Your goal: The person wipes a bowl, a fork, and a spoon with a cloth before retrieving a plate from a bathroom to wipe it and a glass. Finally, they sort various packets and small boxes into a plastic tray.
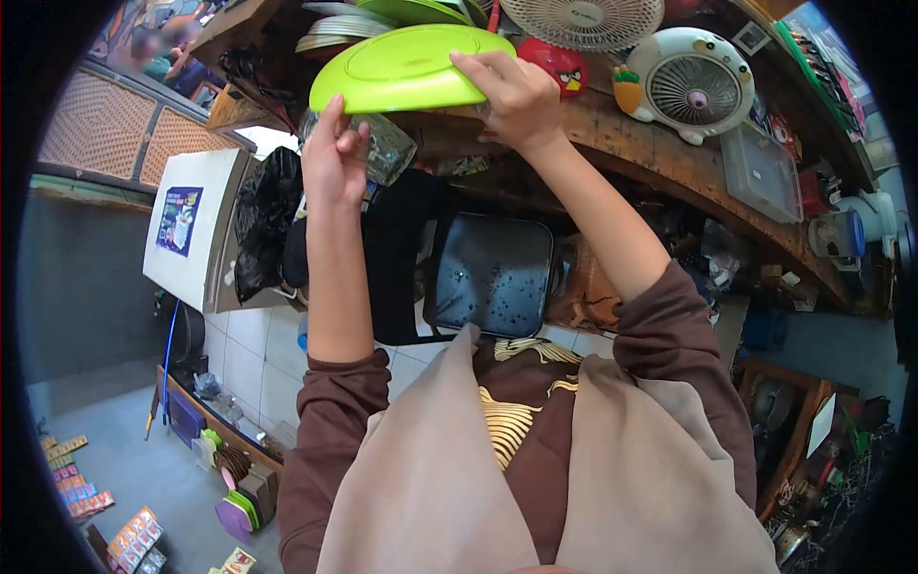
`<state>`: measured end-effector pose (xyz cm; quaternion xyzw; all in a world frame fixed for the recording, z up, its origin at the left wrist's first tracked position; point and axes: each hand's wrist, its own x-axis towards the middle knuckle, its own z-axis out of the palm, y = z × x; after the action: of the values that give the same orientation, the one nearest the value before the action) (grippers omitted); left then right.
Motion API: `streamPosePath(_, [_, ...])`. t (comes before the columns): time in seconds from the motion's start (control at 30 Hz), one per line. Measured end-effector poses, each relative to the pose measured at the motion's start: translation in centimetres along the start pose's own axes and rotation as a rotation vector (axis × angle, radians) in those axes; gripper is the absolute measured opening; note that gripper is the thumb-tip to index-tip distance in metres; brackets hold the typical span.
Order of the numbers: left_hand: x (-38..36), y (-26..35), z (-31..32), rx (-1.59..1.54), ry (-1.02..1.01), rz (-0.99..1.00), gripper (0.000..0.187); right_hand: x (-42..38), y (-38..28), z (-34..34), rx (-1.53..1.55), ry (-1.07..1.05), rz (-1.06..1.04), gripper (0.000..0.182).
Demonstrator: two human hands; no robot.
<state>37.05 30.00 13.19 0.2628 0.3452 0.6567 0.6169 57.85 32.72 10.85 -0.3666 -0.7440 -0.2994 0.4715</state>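
A bright green oval plate is held up by both hands at the top of the head view, tilted over the edge of a wooden shelf. My left hand grips its left front edge, with the thumb or a fingertip at the rim. My right hand holds the plate's right end. Behind the plate lie a stack of white plates and more green plates. Below it is a clear glass container. A dark tray with water drops lies lower down, between my forearms.
A white fan, a red round object and a pale woven basket sit on the wooden shelf. A clear plastic box is farther right. A black plastic bag hangs by a white cabinet on the left.
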Motion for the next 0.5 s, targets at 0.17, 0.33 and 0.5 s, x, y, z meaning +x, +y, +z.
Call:
streamPosePath(0.17, [6.5,0.9,0.8,0.037,-0.202,0.013,0.041,1.2,2.3,6.0,-0.118,-0.019,0.14,0.028])
streamPosePath(0.33, [8.0,0.8,0.4,0.016,-0.254,-0.001,0.042,2.0,3.3,8.8,-0.165,0.035,0.401,0.024])
streamPosePath(0.5, [7.9,-0.2,-1.1,0.035,-0.239,-0.104,0.039,3.0,3.7,12.6,-0.154,-0.08,0.384,0.021])
